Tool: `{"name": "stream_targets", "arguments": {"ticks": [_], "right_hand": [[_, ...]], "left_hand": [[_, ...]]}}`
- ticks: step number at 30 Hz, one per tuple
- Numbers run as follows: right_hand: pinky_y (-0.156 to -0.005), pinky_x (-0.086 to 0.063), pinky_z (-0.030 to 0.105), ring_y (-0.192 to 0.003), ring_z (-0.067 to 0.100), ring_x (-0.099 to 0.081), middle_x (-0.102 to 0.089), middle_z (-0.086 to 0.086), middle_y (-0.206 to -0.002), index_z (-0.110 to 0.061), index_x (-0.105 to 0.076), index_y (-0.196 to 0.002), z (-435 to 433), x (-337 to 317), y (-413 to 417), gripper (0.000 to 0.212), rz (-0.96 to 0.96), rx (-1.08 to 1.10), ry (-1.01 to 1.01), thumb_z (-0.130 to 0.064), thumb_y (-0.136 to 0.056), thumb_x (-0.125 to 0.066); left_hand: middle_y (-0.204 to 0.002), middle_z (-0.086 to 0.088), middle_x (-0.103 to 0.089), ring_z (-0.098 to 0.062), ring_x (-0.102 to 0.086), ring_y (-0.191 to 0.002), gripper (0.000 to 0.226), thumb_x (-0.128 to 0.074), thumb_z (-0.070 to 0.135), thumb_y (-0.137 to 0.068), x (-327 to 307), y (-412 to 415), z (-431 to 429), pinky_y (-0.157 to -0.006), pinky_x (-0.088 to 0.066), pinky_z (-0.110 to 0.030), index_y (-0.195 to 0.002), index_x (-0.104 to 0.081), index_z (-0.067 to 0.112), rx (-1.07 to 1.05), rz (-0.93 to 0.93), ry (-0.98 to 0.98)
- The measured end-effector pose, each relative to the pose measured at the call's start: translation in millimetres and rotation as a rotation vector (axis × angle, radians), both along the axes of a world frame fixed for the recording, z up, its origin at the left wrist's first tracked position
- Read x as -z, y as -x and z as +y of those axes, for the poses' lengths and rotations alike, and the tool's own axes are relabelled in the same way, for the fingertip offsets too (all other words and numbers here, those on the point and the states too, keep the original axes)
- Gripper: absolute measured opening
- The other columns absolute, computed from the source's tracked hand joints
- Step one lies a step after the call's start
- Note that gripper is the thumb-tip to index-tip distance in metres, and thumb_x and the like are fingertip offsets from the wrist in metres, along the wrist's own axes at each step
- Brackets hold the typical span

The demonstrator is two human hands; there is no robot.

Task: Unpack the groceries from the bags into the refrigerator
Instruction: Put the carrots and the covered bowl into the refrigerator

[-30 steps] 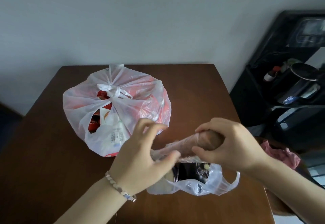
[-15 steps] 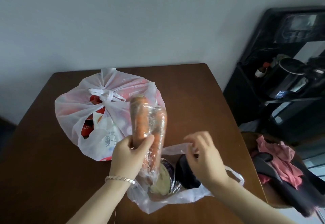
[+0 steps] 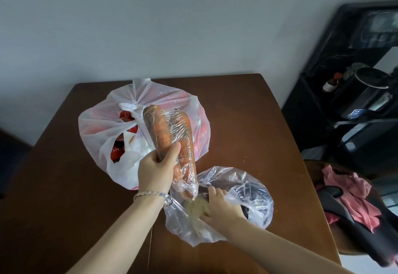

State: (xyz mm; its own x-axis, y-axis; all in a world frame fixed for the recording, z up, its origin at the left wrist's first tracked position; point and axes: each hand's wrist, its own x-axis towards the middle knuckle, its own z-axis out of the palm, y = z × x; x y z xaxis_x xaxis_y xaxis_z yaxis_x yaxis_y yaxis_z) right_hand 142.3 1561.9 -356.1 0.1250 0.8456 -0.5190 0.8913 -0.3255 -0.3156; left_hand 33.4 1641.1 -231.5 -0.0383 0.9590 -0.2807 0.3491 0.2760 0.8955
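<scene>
Carrots [image 3: 168,132] in left hand [image 3: 155,171], tied bag [image 3: 101,123] just behind.

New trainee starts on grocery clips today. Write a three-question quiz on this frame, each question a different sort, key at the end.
1. True or false: the left hand grips the wrapped carrots above the table.
2. Where is the right hand? A) flat on the bare table B) reaching into the open clear bag C) round a bottle
3. Fill in: the white bag behind the carrots has its handles ____.
Key: 1 true; 2 B; 3 tied.
</scene>
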Motion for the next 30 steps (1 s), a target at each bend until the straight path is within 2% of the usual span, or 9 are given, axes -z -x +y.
{"name": "stream_targets", "arguments": {"ticks": [2, 4, 6, 9, 12, 15, 21, 25, 30], "right_hand": [[-0.103, -0.04, 0.043, -0.135, 0.032, -0.029, -0.026, 0.016, -0.147, -0.003, -0.005, -0.148, 6.7, 6.8, 2.6, 0.082, -0.062, -0.066, 0.137, -0.036, -0.092, -0.053], [-0.112, -0.027, 0.04, -0.139, 0.036, -0.02, -0.019, 0.021, -0.15, -0.002, -0.011, -0.147, 14.6, 11.4, 8.0, 0.076, -0.013, -0.018, 0.202, -0.027, -0.091, -0.056], [-0.108, -0.029, 0.033, -0.138, 0.037, -0.021, -0.02, 0.023, -0.148, -0.005, -0.021, -0.145, 16.3, 9.4, 9.5, 0.07, 0.055, 0.04, 0.193, -0.023, -0.088, -0.058], [-0.094, -0.035, 0.031, -0.124, 0.029, -0.037, -0.039, 0.011, -0.133, -0.016, -0.036, -0.136, 4.0, -8.3, -0.8, 0.059, 0.074, 0.026, -0.009, -0.039, -0.085, -0.058], [-0.09, -0.043, 0.031, -0.111, 0.022, -0.047, -0.04, -0.001, -0.118, -0.03, -0.042, -0.131, -10.4, -46.8, -17.9, 0.068, 0.188, 0.102, -0.287, -0.064, -0.074, -0.056], [-0.08, -0.049, 0.025, -0.101, 0.017, -0.054, -0.037, -0.008, -0.106, -0.031, -0.047, -0.127, -9.9, -85.4, -47.4, 0.065, 0.217, 0.206, -0.449, -0.051, -0.068, -0.066], [-0.071, -0.047, 0.011, -0.089, 0.005, -0.051, -0.048, -0.005, -0.107, -0.027, -0.053, -0.116, -5.0, -121.6, -105.7, 0.059, 0.345, 0.573, -0.624, -0.02, -0.064, -0.08], [-0.07, -0.056, 0.028, -0.084, 0.009, -0.062, -0.065, -0.004, -0.096, -0.025, -0.058, -0.098, -2.7, -138.6, -125.9, 0.043, 0.673, 0.927, -0.675, -0.015, -0.064, -0.083], [-0.062, -0.054, 0.03, -0.079, 0.018, -0.064, -0.065, 0.002, -0.09, -0.015, -0.061, -0.096, -12.2, -163.5, -140.3, 0.027, 0.95, 1.31, -0.682, -0.011, -0.074, -0.076]], "left_hand": [[-0.068, 0.006, -0.06, -0.002, -0.054, -0.067, 0.03, -0.063, 0.038, -0.085, 1.8, -0.6, 1.2, -0.053, -0.037, -0.018, -0.065, -0.057, 0.015, 0.0, 0.003, 0.005], [-0.068, 0.005, -0.061, -0.003, -0.055, -0.067, 0.031, -0.063, 0.038, -0.085, 3.5, -1.0, 1.1, -0.053, -0.038, -0.018, -0.065, -0.058, 0.014, 0.001, 0.013, 0.007], [-0.068, 0.006, -0.061, -0.003, -0.054, -0.067, 0.031, -0.063, 0.038, -0.085, 4.0, 0.2, 1.4, -0.053, -0.038, -0.019, -0.065, -0.057, 0.015, 0.013, 0.024, 0.0], [-0.071, 0.007, -0.062, -0.003, -0.055, -0.069, 0.028, -0.063, 0.039, -0.084, 5.4, 3.0, 5.3, -0.054, -0.04, -0.019, -0.069, -0.058, 0.016, 0.038, 0.036, -0.008], [-0.073, 0.003, -0.063, -0.005, -0.057, -0.069, 0.029, -0.064, 0.04, -0.084, 4.8, 0.3, 11.7, -0.054, -0.041, -0.018, -0.077, -0.061, 0.013, 0.045, 0.07, -0.026], [-0.078, -0.004, -0.065, -0.016, -0.06, -0.072, 0.034, -0.062, 0.044, -0.084, 5.5, -10.0, 21.8, -0.054, -0.041, -0.019, -0.083, -0.062, 0.01, 0.086, 0.178, -0.104], [-0.071, -0.006, -0.066, -0.023, -0.061, -0.067, 0.05, -0.058, 0.059, -0.079, -16.9, -39.6, 45.5, -0.056, -0.04, -0.022, -0.079, -0.066, 0.01, 0.161, 0.494, -0.346], [-0.069, -0.004, -0.065, -0.022, -0.061, -0.065, 0.043, -0.061, 0.052, -0.081, -46.9, -60.4, 51.1, -0.053, -0.04, -0.021, -0.079, -0.064, 0.01, 0.301, 0.382, -0.399], [-0.07, 0.004, -0.059, -0.015, -0.055, -0.067, 0.028, -0.066, 0.041, -0.081, -70.4, -90.9, 57.7, -0.054, -0.038, -0.02, -0.086, -0.06, 0.015, 0.492, 0.213, -0.417]]}}
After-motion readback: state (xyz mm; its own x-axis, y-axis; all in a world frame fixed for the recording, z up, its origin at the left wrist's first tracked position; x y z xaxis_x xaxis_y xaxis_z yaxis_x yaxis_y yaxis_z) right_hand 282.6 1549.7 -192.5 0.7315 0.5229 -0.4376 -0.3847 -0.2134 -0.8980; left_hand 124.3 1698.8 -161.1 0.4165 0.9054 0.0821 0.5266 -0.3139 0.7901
